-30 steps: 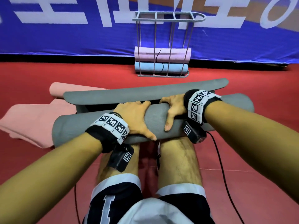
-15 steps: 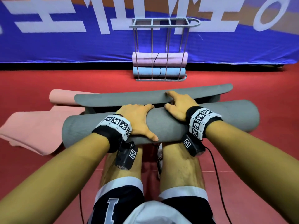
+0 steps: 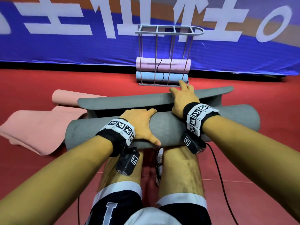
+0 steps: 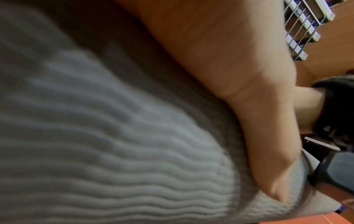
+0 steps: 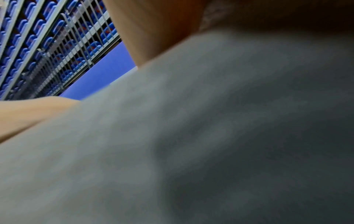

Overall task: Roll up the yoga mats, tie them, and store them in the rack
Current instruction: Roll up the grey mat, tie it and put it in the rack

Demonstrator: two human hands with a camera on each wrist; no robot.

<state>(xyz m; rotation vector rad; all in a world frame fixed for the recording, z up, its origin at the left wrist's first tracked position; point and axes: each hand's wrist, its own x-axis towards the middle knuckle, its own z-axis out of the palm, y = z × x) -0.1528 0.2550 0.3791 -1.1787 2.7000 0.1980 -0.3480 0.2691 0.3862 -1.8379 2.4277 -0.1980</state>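
Head view: a grey yoga mat [image 3: 162, 127], mostly rolled, is seen lying across the person's shins on the red floor [image 3: 48, 82], with its loose end [image 3: 146, 100] curling up just beyond the roll. The left hand [image 3: 139, 125] is laid over the top of the roll, its fingers [image 3: 146, 111] draped flat across the far side and the thumb pressed on the near side; nothing is pinched. The right hand [image 3: 184, 98] is stretched forward onto the loose end, fingers straight and spread, pressing rather than gripping. From the left wrist view only the ribbed mat surface and the thumb are shown; the right wrist view is blurred, filled with grey mat.

An unrolled pink mat [image 3: 37, 129] lies to the left, partly under the grey one. A metal rack [image 3: 165, 30] stands against the blue banner [image 3: 81, 51], with a pink roll [image 3: 162, 64] resting on a blue roll [image 3: 162, 77] inside, each apparently tied.

Several risks can be judged from here. The roll is held by one flat hand only, so it could spring loose if that pressure is eased. Because the right hand presses off-centre, the loose end may be drawn in skewed, and a coned roll would be awkward to tie. No strap is seen near the grey mat.
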